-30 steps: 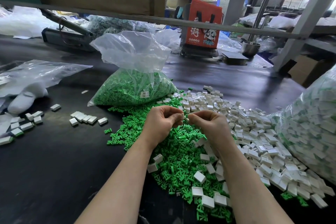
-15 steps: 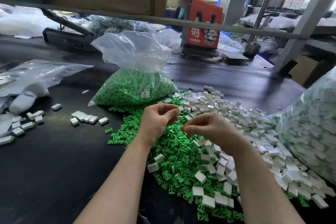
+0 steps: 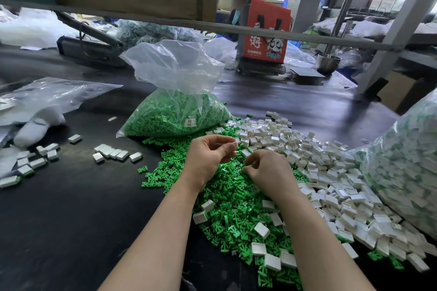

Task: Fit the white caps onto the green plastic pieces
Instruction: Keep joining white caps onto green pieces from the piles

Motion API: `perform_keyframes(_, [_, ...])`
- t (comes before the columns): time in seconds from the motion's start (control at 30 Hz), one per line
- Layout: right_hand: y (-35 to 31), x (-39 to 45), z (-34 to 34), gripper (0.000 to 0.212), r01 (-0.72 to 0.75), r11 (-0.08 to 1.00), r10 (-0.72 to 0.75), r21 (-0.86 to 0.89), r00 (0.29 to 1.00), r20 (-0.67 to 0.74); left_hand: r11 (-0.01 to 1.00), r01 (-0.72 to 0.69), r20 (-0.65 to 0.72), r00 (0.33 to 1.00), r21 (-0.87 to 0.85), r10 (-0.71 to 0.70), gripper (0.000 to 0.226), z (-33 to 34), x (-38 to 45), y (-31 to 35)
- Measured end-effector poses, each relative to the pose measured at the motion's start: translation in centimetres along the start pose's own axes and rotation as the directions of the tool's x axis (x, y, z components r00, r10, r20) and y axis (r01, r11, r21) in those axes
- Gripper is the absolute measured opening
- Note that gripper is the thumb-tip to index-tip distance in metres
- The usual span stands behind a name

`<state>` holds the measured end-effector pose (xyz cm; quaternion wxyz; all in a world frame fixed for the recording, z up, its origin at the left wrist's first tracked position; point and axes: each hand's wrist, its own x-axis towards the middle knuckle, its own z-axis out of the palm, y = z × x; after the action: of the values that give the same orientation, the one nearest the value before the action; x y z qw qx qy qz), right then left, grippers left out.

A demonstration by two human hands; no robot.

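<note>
Loose green plastic pieces lie heaped on the black table, with a heap of white caps spreading to their right. My left hand hovers over the green heap and pinches a white cap at its fingertips; I cannot tell whether a green piece sits inside it. My right hand is lower, its fingers curled down into the green heap, thumb and forefinger pinching a green piece there.
A clear bag of green pieces stands just behind the hands. A large bag of capped pieces fills the right side. Rows of white capped pieces and a white glove lie to the left. Another person sits at the far side.
My hands were pressed together at the fingertips; now they are apart. The right hand dropped to the green heap while the left stayed up with the white cap.
</note>
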<state>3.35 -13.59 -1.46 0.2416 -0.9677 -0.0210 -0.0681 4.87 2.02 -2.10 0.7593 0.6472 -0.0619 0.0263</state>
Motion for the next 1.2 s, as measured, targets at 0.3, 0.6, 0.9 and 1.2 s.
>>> perform_keyframes(0.3, [0.5,0.1,0.0,0.005,0.017,0.935,0.020,0.353,0.995,-0.103,1.000,-0.005,0.015,1.000,0.007,0.005,0.009,-0.1,0.1,0.0])
perform_keyframes(0.6, [0.0,-0.4,-0.9,0.009,-0.008,0.529,0.116,0.848,0.991,-0.063,0.993,0.024,0.057,0.998,-0.113,-0.018,0.020,-0.2,-0.1,0.3])
perform_keyframes(0.9, [-0.5,-0.6,-1.6,0.014,-0.058,0.359,0.115,0.932,0.993,0.018,0.991,0.015,0.057,0.998,-0.130,-0.007,0.022,-0.2,-0.1,0.5])
perform_keyframes(1.2, [-0.3,-0.4,-1.3,0.027,-0.047,0.362,0.076,0.931,0.997,0.021,0.998,-0.001,0.062,0.998,-0.068,0.005,0.028,0.0,-0.2,0.5])
